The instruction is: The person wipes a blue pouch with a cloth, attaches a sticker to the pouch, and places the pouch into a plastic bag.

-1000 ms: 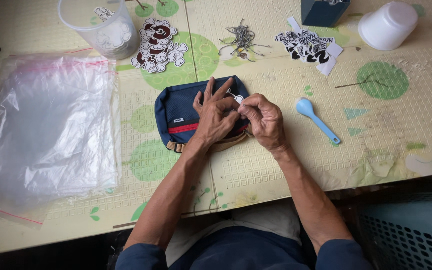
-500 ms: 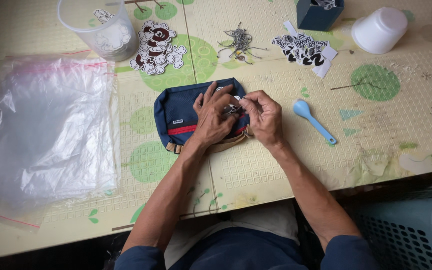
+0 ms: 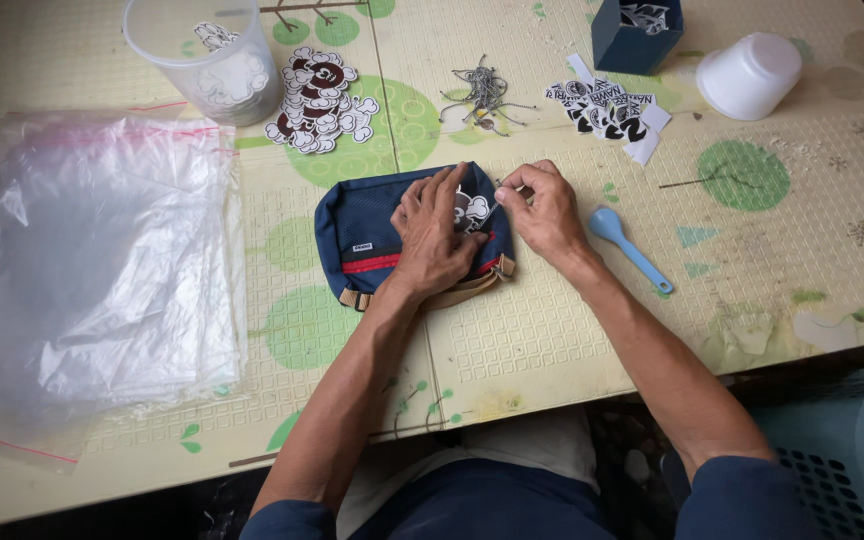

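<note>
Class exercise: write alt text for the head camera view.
A person's left hand presses flat on a navy pouch while the right hand pinches a small tag at its edge, on a green-dotted table beside clear plastic bags.

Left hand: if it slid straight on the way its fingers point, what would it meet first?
The left hand points up-table across the navy pouch; past its edge, probably the pile of metal clips, though that is uncertain.

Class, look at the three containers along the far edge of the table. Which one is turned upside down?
The white bowl at the far right is upside down, its base facing up. The clear plastic tub and the dark blue box both stand open-side up with cut-outs inside.
</note>
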